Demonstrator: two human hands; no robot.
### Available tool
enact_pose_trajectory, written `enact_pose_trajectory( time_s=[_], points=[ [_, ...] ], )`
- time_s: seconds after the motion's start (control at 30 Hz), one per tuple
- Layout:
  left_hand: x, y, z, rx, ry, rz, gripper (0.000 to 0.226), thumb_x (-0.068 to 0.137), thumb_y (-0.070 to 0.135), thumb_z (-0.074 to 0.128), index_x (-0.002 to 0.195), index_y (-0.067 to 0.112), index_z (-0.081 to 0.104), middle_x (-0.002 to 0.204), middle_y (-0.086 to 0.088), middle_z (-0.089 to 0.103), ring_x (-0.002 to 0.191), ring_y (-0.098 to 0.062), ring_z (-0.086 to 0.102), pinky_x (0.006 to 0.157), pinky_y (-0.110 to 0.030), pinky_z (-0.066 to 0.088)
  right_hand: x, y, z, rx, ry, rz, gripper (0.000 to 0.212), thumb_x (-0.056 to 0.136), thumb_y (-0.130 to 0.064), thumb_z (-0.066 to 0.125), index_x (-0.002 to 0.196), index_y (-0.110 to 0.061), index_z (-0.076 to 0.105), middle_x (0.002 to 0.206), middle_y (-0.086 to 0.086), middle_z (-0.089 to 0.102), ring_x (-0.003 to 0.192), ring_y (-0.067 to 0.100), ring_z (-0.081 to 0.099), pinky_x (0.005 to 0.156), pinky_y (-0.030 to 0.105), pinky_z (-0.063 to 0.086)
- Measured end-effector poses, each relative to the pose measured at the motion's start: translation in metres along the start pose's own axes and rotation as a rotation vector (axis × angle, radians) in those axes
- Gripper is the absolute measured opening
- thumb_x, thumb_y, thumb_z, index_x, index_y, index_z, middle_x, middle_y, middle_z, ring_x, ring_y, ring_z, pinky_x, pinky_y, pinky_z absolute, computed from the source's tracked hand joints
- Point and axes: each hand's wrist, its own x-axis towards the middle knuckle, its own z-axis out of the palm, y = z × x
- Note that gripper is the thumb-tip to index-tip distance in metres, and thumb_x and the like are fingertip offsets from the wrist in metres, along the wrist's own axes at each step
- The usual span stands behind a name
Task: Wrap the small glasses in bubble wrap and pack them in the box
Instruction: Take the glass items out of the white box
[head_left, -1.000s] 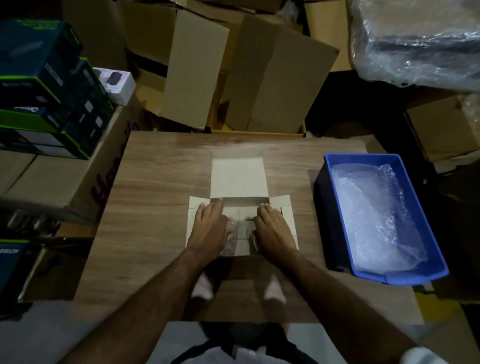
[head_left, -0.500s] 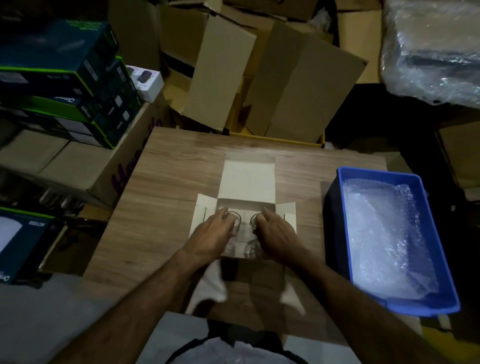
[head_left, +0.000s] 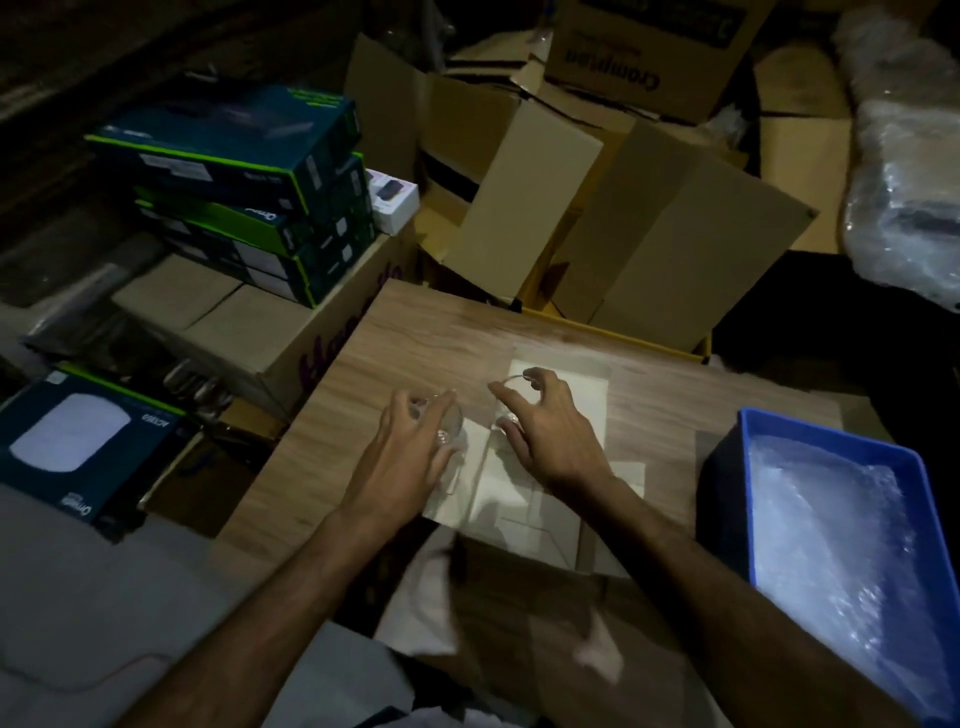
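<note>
so, two small glasses, one per hand. left glass (head_left: 441, 415) is pinched by my left hand (head_left: 410, 457) fingertips, over the bare table (head_left: 415, 332) just off the box's 9 o'clock edge. right glass (head_left: 511, 389) is gripped rim-down-ish in my right hand (head_left: 545, 436), over the open white box (head_left: 524, 499); its exact tilt is too blurred to call. hands are apart, side by side, each clamped on its own glass. key relation: the bubble wrap (head_left: 831, 519) sits in the blue bin (head_left: 748, 467) at 3 o'clock, well apart from both glasses, and the right hand is the nearer one. judgement: glasses not yet wrapped; next move likely needs one hand freed to fetch wrap.
</note>
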Motion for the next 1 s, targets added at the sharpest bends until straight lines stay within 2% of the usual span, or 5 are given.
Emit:
enact_pose_trajectory(
  time_s=[0.13,0.33,0.57,0.83,1.0],
  points=[
    [-0.006,-0.043,-0.004,0.032,-0.022,-0.192,0.061,0.092,0.025,0.071,0.145,0.029,0.041,0.133,-0.008,0.035,0.116,-0.025,0.052,0.087,-0.030,0.052,0.040,-0.030,0.021,0.086,0.004,-0.057,0.050,0.101,-0.035,0.057,0.148,-0.035,0.040,0.153,0.012,0.029,0.139,0.027,0.037,0.099,0.040,0.053],
    [-0.010,-0.091,0.005,0.050,-0.146,-0.349,0.058,0.094,0.029,0.067,0.145,0.027,0.039,0.133,-0.007,0.033,0.118,-0.026,0.051,0.091,-0.034,0.052,0.084,-0.056,0.075,0.101,-0.145,-0.084,0.049,0.099,-0.030,0.061,0.145,-0.030,0.044,0.147,0.015,0.034,0.136,0.033,0.039,0.096,0.042,0.050],
    [-0.009,-0.118,0.016,0.072,-0.214,-0.342,0.060,0.094,0.031,0.065,0.146,0.027,0.036,0.136,-0.007,0.031,0.117,-0.025,0.052,0.091,-0.035,0.052,0.103,-0.064,0.110,0.075,-0.272,-0.038,0.051,0.098,-0.029,0.062,0.147,-0.027,0.046,0.147,0.016,0.035,0.136,0.035,0.040,0.094,0.045,0.053],
    [-0.007,-0.123,0.014,0.068,-0.207,-0.328,0.063,0.091,0.043,0.067,0.145,0.027,0.037,0.135,-0.007,0.035,0.114,-0.024,0.056,0.084,-0.035,0.054,0.105,-0.063,0.123,0.062,-0.314,0.034,0.054,0.096,-0.028,0.067,0.146,-0.028,0.046,0.149,0.013,0.034,0.136,0.030,0.042,0.094,0.042,0.051],
    [-0.007,-0.122,0.011,0.109,-0.180,-0.309,0.076,0.088,0.055,0.065,0.150,0.024,0.033,0.142,-0.009,0.037,0.125,-0.025,0.048,0.098,-0.039,0.049,0.103,-0.061,0.114,0.076,-0.327,0.066,0.063,0.096,-0.040,0.062,0.153,-0.030,0.036,0.158,0.013,0.030,0.142,0.033,0.037,0.103,0.048,0.046]
  ],
)
